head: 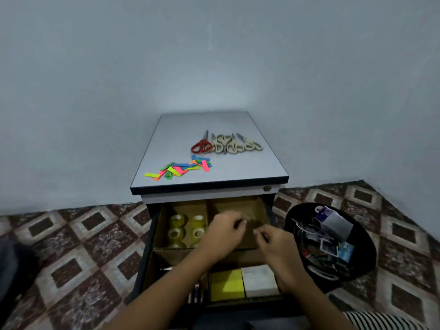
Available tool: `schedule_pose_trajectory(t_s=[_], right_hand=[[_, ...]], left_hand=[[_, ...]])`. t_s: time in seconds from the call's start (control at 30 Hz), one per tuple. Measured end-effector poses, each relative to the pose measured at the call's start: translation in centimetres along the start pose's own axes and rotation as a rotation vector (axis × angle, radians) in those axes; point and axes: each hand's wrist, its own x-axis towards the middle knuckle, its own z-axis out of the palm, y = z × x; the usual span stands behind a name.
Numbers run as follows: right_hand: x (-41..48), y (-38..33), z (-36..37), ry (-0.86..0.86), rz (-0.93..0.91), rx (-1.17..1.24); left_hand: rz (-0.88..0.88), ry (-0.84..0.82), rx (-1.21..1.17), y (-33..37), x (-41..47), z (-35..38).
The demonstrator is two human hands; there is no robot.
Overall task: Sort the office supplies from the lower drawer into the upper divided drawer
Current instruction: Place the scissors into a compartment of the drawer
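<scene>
Left grip (pixel 222 231) and right grip (pixel 273 241) meet over the upper drawer's back-right compartment (pixel 238 206), fingers curled, contents untellable, while the scissors (pixel 226 145) lie ahead on the cabinet top (pixel 190 129), blades pointing away, sticky flags (pixel 181 169) leftward

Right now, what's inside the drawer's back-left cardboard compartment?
At least four rolls of clear yellowish tape. The left hand covers its near-right corner; the floor beneath the rolls is hidden.
</scene>
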Motion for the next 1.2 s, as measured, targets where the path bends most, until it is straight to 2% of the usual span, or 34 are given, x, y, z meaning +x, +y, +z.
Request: schedule_pose_trajectory(t_s=[0.07,0.13,0.3,0.57,0.73,0.83,1.0,1.2], right_hand=[[3.0,-1.7,-1.2,0.092,-0.093,0.026],[6.3,-3.4,-2.4,0.095,-0.096,-0.007],[14.1,-4.3,-2.5,0.151,-0.125,-0.144],[20.8,-2.4,-0.9,-0.004,-0.172,-0.460],[23.4,-2.5,-0.9,-0.215,-0.095,-0.531],[24.3,-2.6,-0.8,-0.273,-0.053,-0.569],[24.2,-2.8,-0.4,-0.242,-0.057,-0.638],[23.0,-2.4,-0.9,-0.076,-0.138,-0.702]], left_hand=[[0.033,0.107,-0.007,0.2,2.2,-1.7],[0.060,0.158,0.033,0.2,4.7,-3.1],[0.100,0.179,0.168,-0.2,10.7,-4.9],[0.097,-0.038,0.484,-1.9,17.2,-4.1],[0.031,-0.134,0.652,-2.1,18.8,-3.1],[0.023,-0.149,0.705,-2.3,19.0,-2.7],[0.015,-0.192,0.675,-2.5,19.3,-2.4],[0.041,-0.143,0.641,-2.0,18.7,-2.5]])
